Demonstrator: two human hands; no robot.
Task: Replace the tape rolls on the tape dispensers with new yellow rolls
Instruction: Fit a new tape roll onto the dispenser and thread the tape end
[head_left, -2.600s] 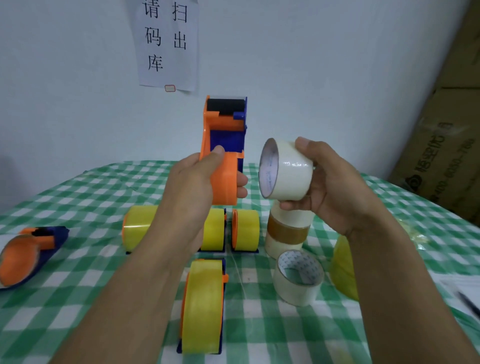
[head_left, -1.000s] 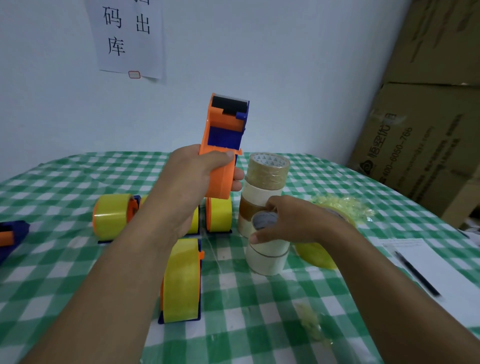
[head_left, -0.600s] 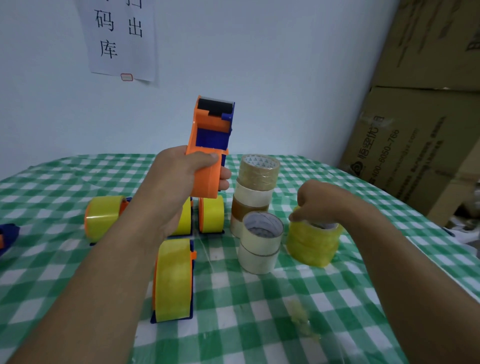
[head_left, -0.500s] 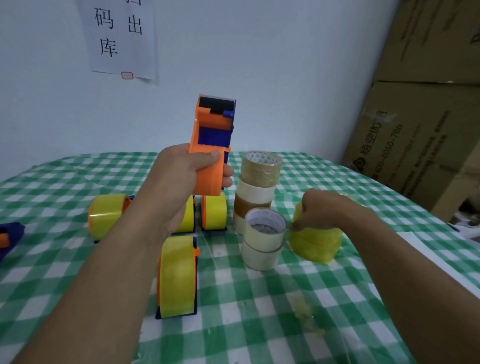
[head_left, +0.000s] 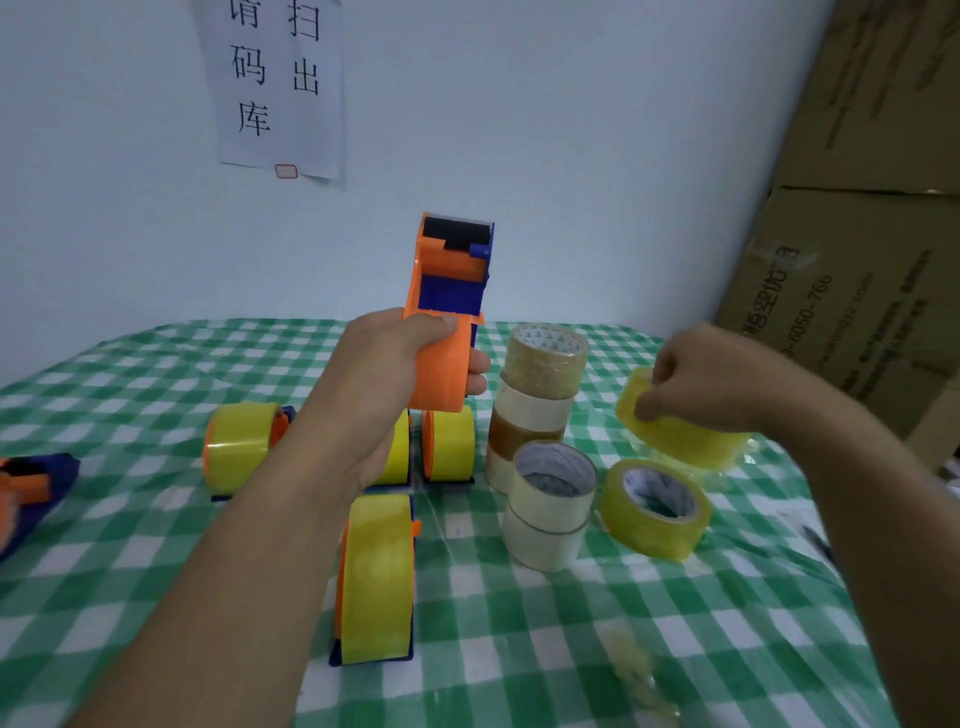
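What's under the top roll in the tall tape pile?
A white roll, then a brown roll. The lowest roll is mostly hidden behind the short white stack.

Empty orange dispenser upright; yellow roll aloft, seemingly tilted.

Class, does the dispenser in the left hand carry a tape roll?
No: the left hand holds a dispenser whose orange hub is bare.

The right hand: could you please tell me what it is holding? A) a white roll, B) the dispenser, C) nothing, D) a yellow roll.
D: the right hand grips a yellow roll by its rim, while the left hand holds the dispenser.
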